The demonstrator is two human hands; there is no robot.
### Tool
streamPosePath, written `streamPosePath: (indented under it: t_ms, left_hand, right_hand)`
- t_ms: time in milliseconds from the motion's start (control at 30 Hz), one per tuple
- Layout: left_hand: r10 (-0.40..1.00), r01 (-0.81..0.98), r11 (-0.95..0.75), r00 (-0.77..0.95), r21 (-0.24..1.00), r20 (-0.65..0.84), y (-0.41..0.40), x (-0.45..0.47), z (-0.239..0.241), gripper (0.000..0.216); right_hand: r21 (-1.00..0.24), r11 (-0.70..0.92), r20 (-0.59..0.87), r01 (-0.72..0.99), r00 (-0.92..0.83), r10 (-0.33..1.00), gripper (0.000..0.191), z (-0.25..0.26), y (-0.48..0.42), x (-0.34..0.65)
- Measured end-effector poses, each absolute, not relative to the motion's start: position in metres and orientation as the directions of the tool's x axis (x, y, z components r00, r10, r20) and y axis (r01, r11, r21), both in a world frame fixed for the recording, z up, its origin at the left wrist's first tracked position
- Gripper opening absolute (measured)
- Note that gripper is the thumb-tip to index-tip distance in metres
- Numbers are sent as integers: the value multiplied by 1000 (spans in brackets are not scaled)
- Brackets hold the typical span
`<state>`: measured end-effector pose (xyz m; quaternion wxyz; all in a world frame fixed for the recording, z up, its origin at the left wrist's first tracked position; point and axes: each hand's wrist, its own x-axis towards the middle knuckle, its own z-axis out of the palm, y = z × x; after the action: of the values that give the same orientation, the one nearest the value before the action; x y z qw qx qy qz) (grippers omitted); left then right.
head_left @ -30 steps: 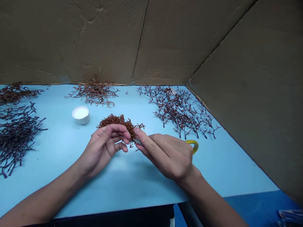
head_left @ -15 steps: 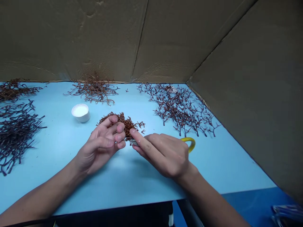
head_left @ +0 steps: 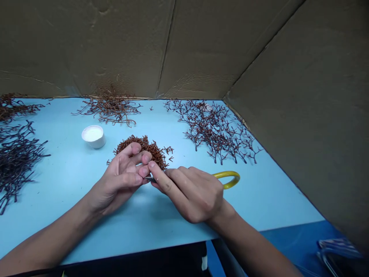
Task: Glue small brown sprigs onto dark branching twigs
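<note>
My right hand is closed around yellow-handled scissors; the yellow loop sticks out behind the knuckles and the metal tip shows near my left fingertips. My left hand is curled, its fingers pinched together against the scissor tip, and what they hold is too small to make out. Both hands hover just in front of a small mound of short reddish-brown cut pieces on the light blue table.
A white round cap sits left of the mound. Branched brown twigs lie at the back, dark branched ones at the right and at the left edge. Cardboard walls close in the back and right.
My hands have drifted slightly left and closer together. The left fingers went from loosely curled to pinched at the scissor tip, and the right forefinger now touches them.
</note>
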<state>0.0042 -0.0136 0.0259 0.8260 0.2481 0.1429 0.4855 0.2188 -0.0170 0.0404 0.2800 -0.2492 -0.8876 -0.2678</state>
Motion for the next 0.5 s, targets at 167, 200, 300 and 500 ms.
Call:
streamPosePath:
  t_ms: [167,200,300,500]
  left_hand:
    - [878,-714,400,477,575,-18,-14,4,25,43]
    - [880,-710,398,475,581,-22,-15,4,25,43]
    - [883,-707,389,469,591,-21,-15,5,26,43]
    - [887,-708,378,462,597,-13,-15,8,25,40]
  right_hand:
    - [346,727,615,594,-728,303,42,39,-18,220]
    - [346,724,614,596,-728,305,41,38,-18,220]
    - [341,722,620,602,-721,309,39,37,-17,220]
    - [334,723,615,605,-721,320,33,37,-17,218]
